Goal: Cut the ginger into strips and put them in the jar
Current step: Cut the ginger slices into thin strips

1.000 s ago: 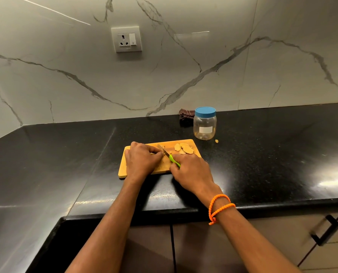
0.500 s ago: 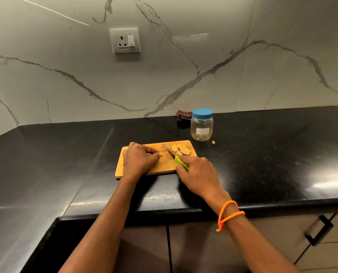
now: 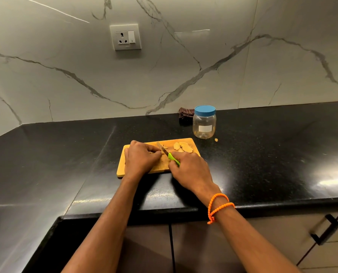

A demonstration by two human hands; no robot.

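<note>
**Knife set against the ginger again, slicing goes on**

A person stands at a black counter (image 3: 262, 154) with a wooden cutting board (image 3: 122, 168) in front of them. The left hand (image 3: 140, 158) rests on the board, fingers curled down over a piece of ginger, which is almost entirely hidden beneath them. The right hand (image 3: 189, 168) grips the green handle of a small knife (image 3: 167, 153). The blade now angles up and away, its edge just beside the left fingertips; half a second ago it lay slightly further to the right, so another cut seems to be starting.

A small heap of ginger slices (image 3: 183, 147) lies at the board's far right corner, much as it did a second earlier. These look like flat slices, not strips, so cutting probably has some way to go.

The clear jar (image 3: 204, 125), just beyond the board, has its blue lid (image 3: 205, 110) on and looks nearly empty. One ginger scrap (image 3: 216, 139) lies on the counter beside it.
</note>
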